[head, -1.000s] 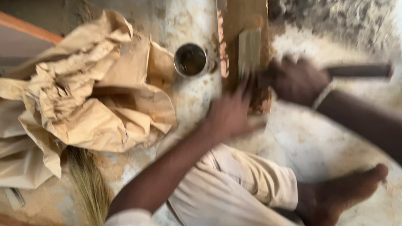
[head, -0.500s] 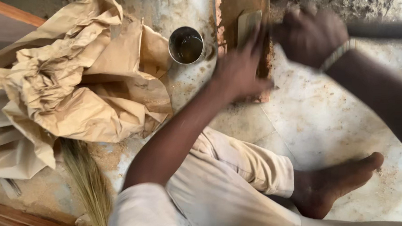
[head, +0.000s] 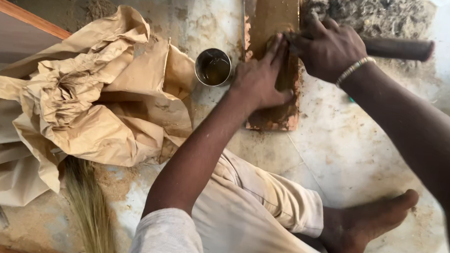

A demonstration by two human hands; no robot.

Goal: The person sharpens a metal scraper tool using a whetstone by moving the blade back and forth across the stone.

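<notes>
A long sharpening stone (head: pixel 271 20) coated in brown slurry lies on the pale floor, running away from me. My left hand (head: pixel 259 80) lies flat on its near half, fingers pressing down on a tool's blade that is mostly hidden under them. My right hand (head: pixel 327 48) is closed around the tool just past the blade, and its dark round handle (head: pixel 399 48) sticks out to the right. A small metal cup (head: pixel 213 67) of murky liquid stands right beside the stone's left edge.
Crumpled brown paper (head: pixel 75 107) is heaped at the left, over a wooden board (head: pixel 17 30). A straw broom (head: pixel 91 207) lies by my left elbow. My bent leg and bare foot (head: pixel 365 223) rest on the dusty floor. Shavings are piled at the top right (head: pixel 377 13).
Both hands have slid with the tool along the stone, away from me and then back a little. The view is sharper and the hands are now steadier.
</notes>
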